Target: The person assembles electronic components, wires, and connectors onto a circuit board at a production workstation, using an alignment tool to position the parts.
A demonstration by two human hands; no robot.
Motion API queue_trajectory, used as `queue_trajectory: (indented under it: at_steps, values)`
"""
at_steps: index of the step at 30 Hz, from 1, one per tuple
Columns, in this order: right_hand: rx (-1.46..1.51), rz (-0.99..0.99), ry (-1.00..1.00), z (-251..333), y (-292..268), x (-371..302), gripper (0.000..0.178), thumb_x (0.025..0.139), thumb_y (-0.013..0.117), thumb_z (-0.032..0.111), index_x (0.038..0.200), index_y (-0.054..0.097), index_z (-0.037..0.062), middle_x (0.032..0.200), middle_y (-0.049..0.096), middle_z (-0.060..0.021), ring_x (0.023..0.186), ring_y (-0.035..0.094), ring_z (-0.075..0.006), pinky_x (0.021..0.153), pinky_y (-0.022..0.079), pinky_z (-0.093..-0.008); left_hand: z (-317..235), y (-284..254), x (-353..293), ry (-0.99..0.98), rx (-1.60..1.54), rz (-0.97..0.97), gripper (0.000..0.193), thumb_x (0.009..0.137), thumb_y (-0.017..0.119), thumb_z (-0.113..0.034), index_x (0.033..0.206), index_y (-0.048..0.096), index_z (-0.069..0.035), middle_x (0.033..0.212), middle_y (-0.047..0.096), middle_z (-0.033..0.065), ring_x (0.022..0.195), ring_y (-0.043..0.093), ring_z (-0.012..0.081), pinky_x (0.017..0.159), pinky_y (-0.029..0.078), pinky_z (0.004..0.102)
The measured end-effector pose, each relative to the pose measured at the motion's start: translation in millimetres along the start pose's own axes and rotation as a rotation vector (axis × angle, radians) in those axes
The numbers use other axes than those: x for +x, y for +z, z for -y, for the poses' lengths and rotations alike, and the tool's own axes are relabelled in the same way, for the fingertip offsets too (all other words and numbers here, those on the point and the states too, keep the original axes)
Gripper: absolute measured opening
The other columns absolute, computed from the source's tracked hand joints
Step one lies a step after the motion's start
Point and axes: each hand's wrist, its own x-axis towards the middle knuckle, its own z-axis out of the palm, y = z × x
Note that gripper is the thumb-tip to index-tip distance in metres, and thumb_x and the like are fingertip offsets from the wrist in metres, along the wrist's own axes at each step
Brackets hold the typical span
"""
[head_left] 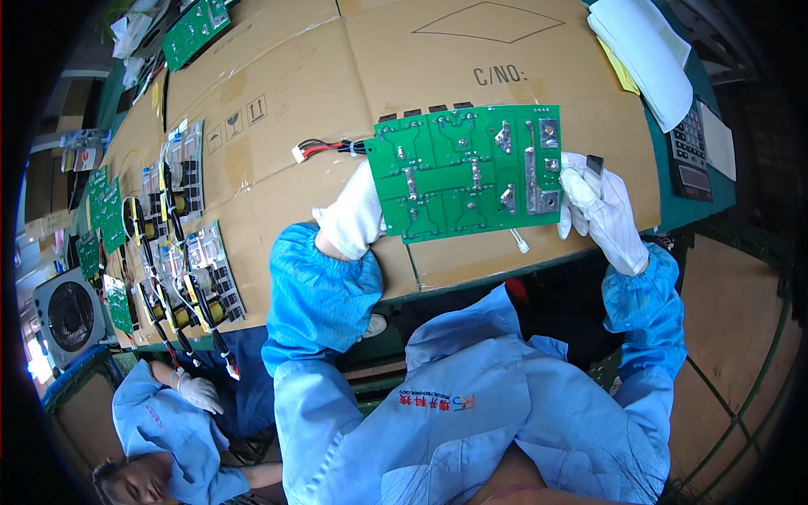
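A green circuit board [446, 181], solder side up, is held over the cardboard-covered table in front of me. My left hand [349, 210], in a white glove, grips its left side, with the fingers hidden behind the board. My right hand [602, 206], also gloved, is closed beside the board's right edge. Between its fingers sits a small grey, flat-ended piece [594, 165], whose kind I cannot make out. Red and black wires [330, 148] with a white plug stick out at the board's left. A second white connector [520, 242] hangs below its lower edge.
Several boards with wired parts [198, 273] lie on the cardboard [286, 101] at left, with more green boards [105, 210] beyond. A calculator [690, 151] and white papers [648, 55] are at right. A co-worker's gloved hand [199, 393] is at lower left, near a fan [70, 316].
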Motion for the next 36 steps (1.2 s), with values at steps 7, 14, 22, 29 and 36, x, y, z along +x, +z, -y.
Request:
queue_trajectory:
  at_steps: [7,14,22,29,36]
  values:
    - [0.03,0.055,-0.014,4,-4,-2,0.044,0.099,0.049,0.034,0.123,0.056,-0.002,0.069,0.057,-0.0058,0.051,0.049,-0.0088,0.046,0.032,-0.0234,-9,8,-8,0.059,0.035,0.103,0.03,0.098,0.051,-0.007,0.126,0.053,0.001,0.116,0.062,0.01,0.099,0.06,0.0152,0.081,0.053,0.0289]
    - [0.02,0.031,-0.001,0,-3,-3,0.042,0.098,0.05,0.033,0.122,0.057,-0.0012,0.059,0.056,-0.0066,0.047,0.045,-0.0092,0.045,0.031,-0.0239,-5,1,-10,0.077,-0.034,0.1,0.033,0.099,0.048,-0.011,0.131,0.05,-0.002,0.122,0.06,0.0107,0.103,0.062,0.0193,0.084,0.055,0.0331]
    - [0.001,0.066,-0.038,-8,-7,-1,0.05,0.097,0.05,0.04,0.124,0.054,-0.0011,0.059,0.055,-0.0068,0.043,0.043,-0.0088,0.044,0.031,-0.0233,-10,6,-9,-0.02,-0.252,0.118,0.031,0.102,0.044,-0.014,0.13,0.05,-0.002,0.122,0.059,0.0087,0.103,0.06,0.0171,0.084,0.053,0.0303]
    - [-0.023,0.069,-0.094,-13,-9,-1,0.047,0.097,0.051,0.038,0.124,0.053,-0.0009,0.061,0.056,-0.0064,0.043,0.044,-0.0089,0.043,0.031,-0.0236,-7,3,-9,-0.015,-0.323,0.153,0.03,0.103,0.043,-0.02,0.127,0.053,-0.004,0.117,0.061,0.0075,0.099,0.062,0.0173,0.082,0.055,0.0307]
    - [-0.129,0.083,-0.209,-12,-9,-2,0.045,0.101,0.045,0.03,0.132,0.052,-0.0014,0.055,0.052,-0.0055,0.054,0.052,-0.0154,0.064,0.043,-0.03,-17,19,-13,-0.092,-0.261,-0.006,0.032,0.102,0.045,-0.025,0.123,0.056,-0.004,0.112,0.064,0.0088,0.095,0.064,0.0191,0.077,0.057,0.0329]
